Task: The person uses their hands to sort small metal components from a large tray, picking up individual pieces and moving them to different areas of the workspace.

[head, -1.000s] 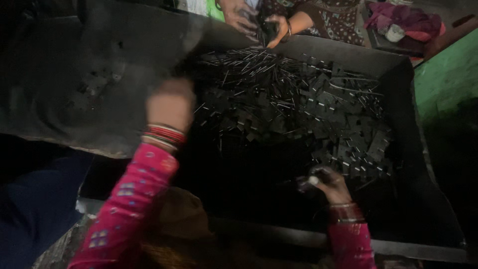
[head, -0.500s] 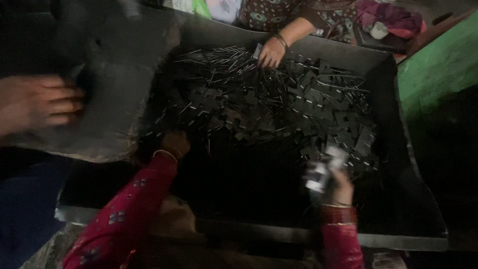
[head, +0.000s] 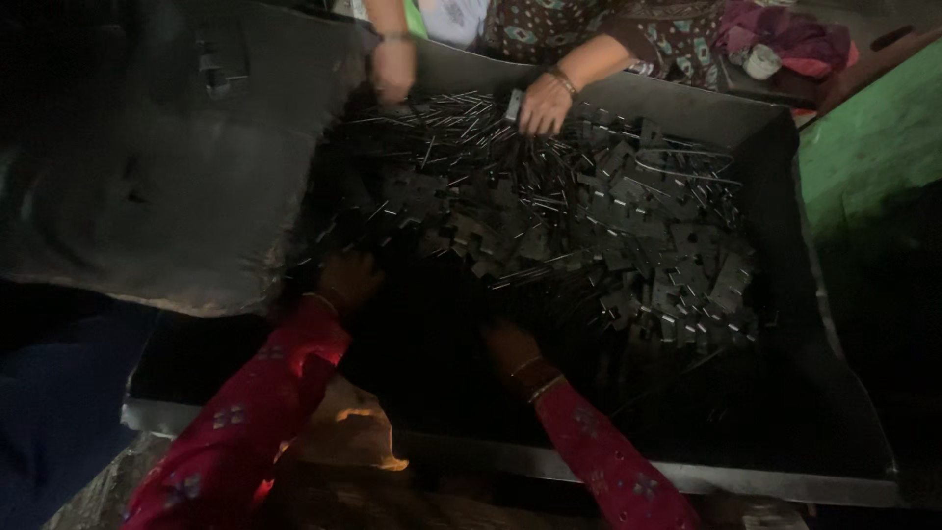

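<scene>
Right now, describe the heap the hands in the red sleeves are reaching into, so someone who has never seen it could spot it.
Find the big dark metal tray that fills the view. Across its far half lies the heap of small dark metal parts, flat notched plates mixed with thin shiny pins. The left hand and right hand reach its near edge, where the tray floor is bare and black.

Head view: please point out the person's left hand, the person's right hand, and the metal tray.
left hand (head: 348,280), head view, back of the hand.
right hand (head: 510,345), head view, back of the hand near the wrist.
metal tray (head: 687,478), head view, near rim.
</scene>
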